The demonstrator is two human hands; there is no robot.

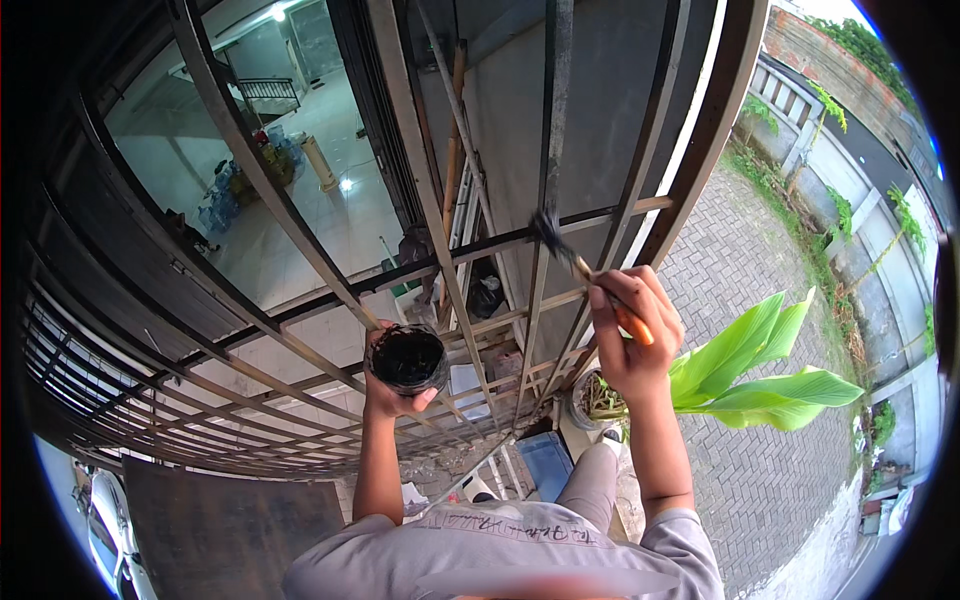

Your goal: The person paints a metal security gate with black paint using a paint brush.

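Observation:
My left hand (398, 393) is closed around a small round cup of black paint (408, 358), held upright close to the bars of a metal grille (428, 180). With its fingers wrapped on the orange handle, my right hand (640, 325) grips a paintbrush (580, 262). The black bristles touch the grille where an upright bar crosses a horizontal rail. Part of that rail, left of the brush, looks dark and coated, while its right end is brownish.
A potted plant (590, 400) with big green leaves (765, 370) stands right of my legs. Behind the grille is a tiled room with bottles and bundles (250, 180). Grey paving (740, 250) runs along a wall (890, 240) at right. A blue object (545, 465) lies near my feet.

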